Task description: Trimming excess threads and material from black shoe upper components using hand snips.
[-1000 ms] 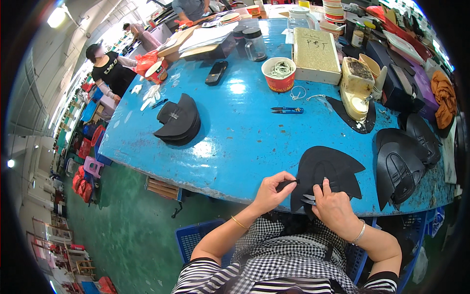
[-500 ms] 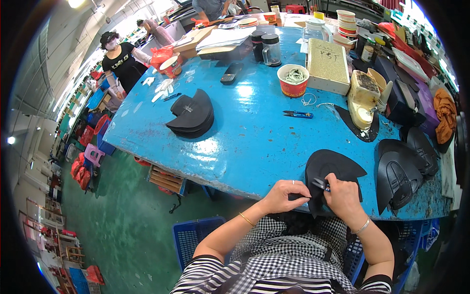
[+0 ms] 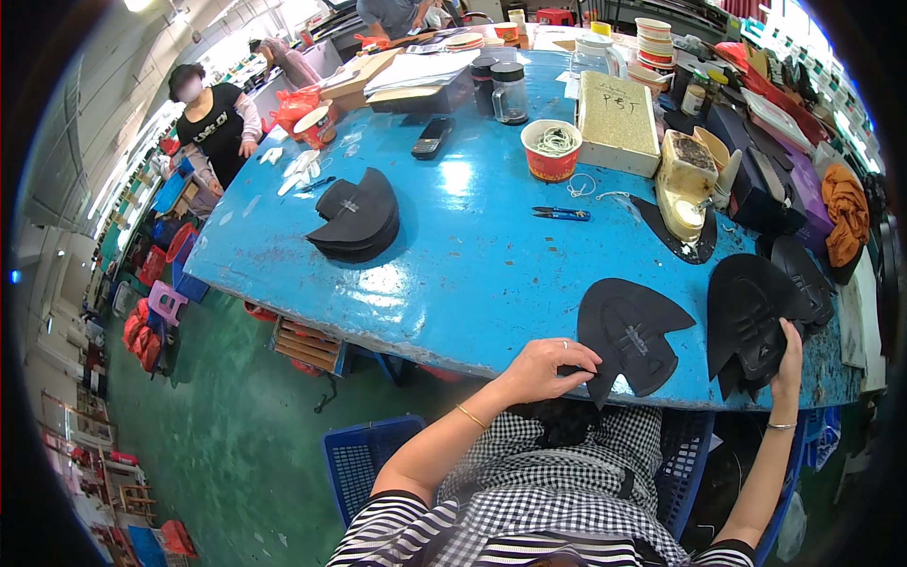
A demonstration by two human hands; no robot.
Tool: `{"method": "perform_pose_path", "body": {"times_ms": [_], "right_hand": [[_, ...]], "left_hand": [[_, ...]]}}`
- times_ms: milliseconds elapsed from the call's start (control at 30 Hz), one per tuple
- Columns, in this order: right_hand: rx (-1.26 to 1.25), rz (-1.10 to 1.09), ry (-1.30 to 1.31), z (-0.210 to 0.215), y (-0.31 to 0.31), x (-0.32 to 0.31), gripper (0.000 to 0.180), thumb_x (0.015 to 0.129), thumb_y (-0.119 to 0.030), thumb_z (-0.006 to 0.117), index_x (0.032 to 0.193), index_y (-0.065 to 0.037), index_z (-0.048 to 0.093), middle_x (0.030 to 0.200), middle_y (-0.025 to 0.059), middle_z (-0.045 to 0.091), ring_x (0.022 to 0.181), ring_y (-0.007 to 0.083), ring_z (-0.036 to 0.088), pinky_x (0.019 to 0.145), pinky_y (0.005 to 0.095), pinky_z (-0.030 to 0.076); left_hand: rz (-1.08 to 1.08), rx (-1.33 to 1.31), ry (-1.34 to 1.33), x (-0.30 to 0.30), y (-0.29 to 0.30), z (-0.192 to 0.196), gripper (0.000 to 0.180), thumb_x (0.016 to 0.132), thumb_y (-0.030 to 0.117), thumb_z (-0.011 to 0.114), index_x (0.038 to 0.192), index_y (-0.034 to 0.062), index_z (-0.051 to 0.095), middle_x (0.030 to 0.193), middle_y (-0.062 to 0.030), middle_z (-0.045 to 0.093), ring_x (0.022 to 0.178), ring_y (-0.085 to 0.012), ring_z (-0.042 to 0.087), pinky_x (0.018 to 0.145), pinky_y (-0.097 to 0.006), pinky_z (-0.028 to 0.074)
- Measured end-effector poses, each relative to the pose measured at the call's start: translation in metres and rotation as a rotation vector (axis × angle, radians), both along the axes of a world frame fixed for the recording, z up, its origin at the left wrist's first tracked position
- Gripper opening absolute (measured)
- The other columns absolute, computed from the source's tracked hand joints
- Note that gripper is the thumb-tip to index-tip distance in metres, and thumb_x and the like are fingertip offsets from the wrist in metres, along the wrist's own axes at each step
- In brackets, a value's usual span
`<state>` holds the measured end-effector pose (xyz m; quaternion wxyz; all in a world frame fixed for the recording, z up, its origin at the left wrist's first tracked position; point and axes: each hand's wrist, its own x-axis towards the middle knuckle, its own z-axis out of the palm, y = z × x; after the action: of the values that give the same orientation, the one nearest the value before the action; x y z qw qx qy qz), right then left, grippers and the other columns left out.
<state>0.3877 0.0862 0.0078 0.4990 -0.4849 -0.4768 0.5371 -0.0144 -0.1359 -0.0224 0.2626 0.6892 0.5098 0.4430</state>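
Observation:
A flat black shoe upper piece (image 3: 635, 331) with a notched right side lies at the table's front edge. My left hand (image 3: 548, 369) is closed in a pinch at its lower left edge. At the right, my right hand (image 3: 786, 364) grips the near right edge of a stack of similar black upper pieces (image 3: 746, 307); its fingertips are partly hidden. No snips show in that hand. Blue-handled thread snips (image 3: 562, 214) lie farther up the table. Another stack of black uppers (image 3: 357, 222) rests at the left.
On the blue table (image 3: 453, 283) stand a red paper cup with thread (image 3: 552, 151), a box (image 3: 619, 123), a stained yellowish block (image 3: 685, 184) and a mug (image 3: 510, 94). A phone (image 3: 433, 138) lies beyond. Blue crates (image 3: 368, 463) flank my lap. A person (image 3: 215, 123) stands at far left.
My right hand has left the near piece and moved right to the stack; the snips it held no longer show. The near piece now lies flatter, while my left hand stays at its edge.

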Motion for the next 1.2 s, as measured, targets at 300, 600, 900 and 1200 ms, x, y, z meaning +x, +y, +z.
{"method": "perform_pose_path", "body": {"times_ms": [300, 600, 900, 1200], "right_hand": [[0.514, -0.001, -0.495, 0.017, -0.060, -0.063, 0.017, 0.095, -0.014, 0.046, 0.106, -0.006, 0.056, 0.086, -0.0001, 0.054, 0.069, 0.0068, 0.046, 0.062, 0.0187, 0.035], [0.691, 0.839, -1.057, 0.006, -0.137, -0.176, 0.049, 0.071, -0.010, 0.066, 0.119, -0.010, 0.054, 0.078, 0.0138, 0.065, 0.067, 0.0309, 0.063, 0.059, 0.0402, 0.048], [0.988, 0.925, -0.716, 0.100, -0.105, -0.302, 0.069, 0.083, -0.013, 0.056, 0.144, -0.016, 0.023, 0.065, 0.0139, 0.056, 0.061, 0.0332, 0.056, 0.057, 0.0442, 0.043], [1.122, 0.984, -0.799, 0.202, -0.057, -0.475, 0.053, 0.077, -0.016, 0.055, 0.127, -0.002, 0.047, 0.096, 0.0220, 0.063, 0.094, 0.0351, 0.061, 0.083, 0.0428, 0.048]], "left_hand": [[0.029, -0.006, 0.004, -0.001, 0.004, -0.003, 0.008, 0.075, 0.007, 0.069, 0.084, 0.0056, 0.069, 0.094, -0.0046, 0.070, 0.085, -0.0170, 0.066, 0.073, -0.029, 0.053], [0.059, 0.006, -0.010, 0.000, -0.003, -0.005, 0.009, 0.076, 0.006, 0.069, 0.085, 0.0052, 0.069, 0.094, -0.0058, 0.070, 0.086, -0.0180, 0.066, 0.074, -0.029, 0.053], [0.070, -0.080, -0.021, 0.001, 0.006, -0.005, 0.013, 0.076, 0.003, 0.067, 0.089, 0.0051, 0.069, 0.091, -0.0056, 0.070, 0.083, -0.0180, 0.066, 0.074, -0.029, 0.052], [0.076, -0.063, -0.054, 0.007, 0.004, -0.003, 0.014, 0.078, 0.000, 0.066, 0.092, 0.0020, 0.068, 0.093, -0.0075, 0.070, 0.087, -0.0166, 0.066, 0.079, -0.027, 0.052]]}}
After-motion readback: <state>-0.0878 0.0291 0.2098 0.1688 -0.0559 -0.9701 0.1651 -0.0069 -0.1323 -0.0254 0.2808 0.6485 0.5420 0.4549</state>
